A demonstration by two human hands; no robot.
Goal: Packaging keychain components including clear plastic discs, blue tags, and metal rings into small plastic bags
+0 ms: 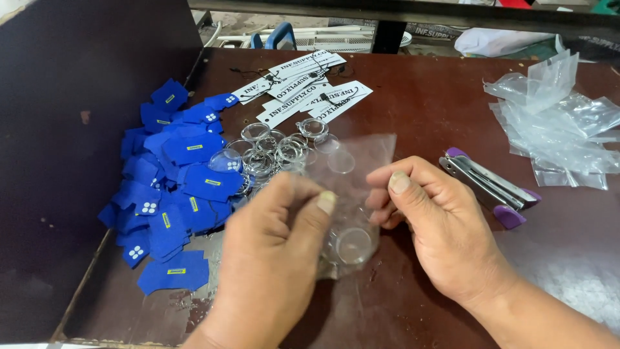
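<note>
Left hand [274,249] is pinching a small clear plastic bag [352,187] in a narrow grip, thumb pressing the bag's left edge; right hand [429,223] is gripping the same bag along its right edge, fingers curled onto the film. The bag is hanging between the two hands just above the counter [420,97], and a round clear plastic piece [353,244] is sitting inside its lower end. Taking the bag as landmark: a cluster of clear round plastic cases [278,147] is lying just behind it and to its left, partly seen through the film. Further left of the bag, a heap of blue fabric patches [174,194] is spreading toward the dark side wall. Behind the bag, white printed hang tags [303,90] with black strings are lying fanned out. Right of the bag, a metal stapler with purple ends [491,187] is resting, and beyond it a loose pile of empty clear bags [555,123].
</note>
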